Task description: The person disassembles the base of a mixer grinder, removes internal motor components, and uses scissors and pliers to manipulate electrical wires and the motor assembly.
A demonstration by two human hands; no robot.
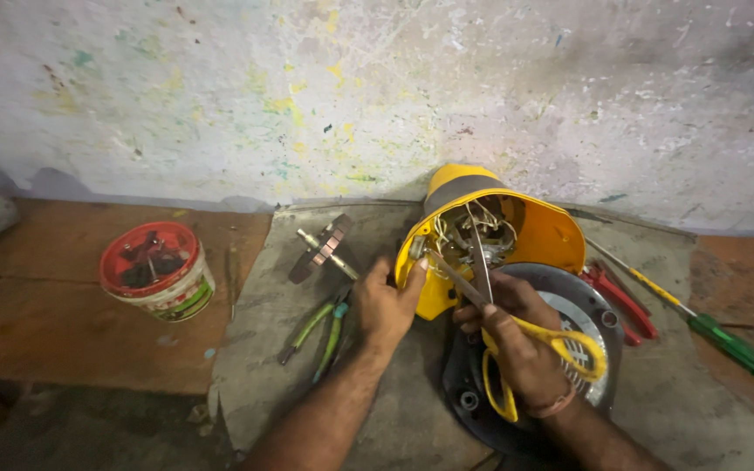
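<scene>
Right hand (517, 344) grip holding yellow scissors (525, 349), blades at 11 o'clock inside housing (543, 231), left hand (386, 305) grip closed on its rim, wiring partly hidden.

Two pliers (320, 327), one screwdriver (700, 323), one scissors (517, 336)
</scene>
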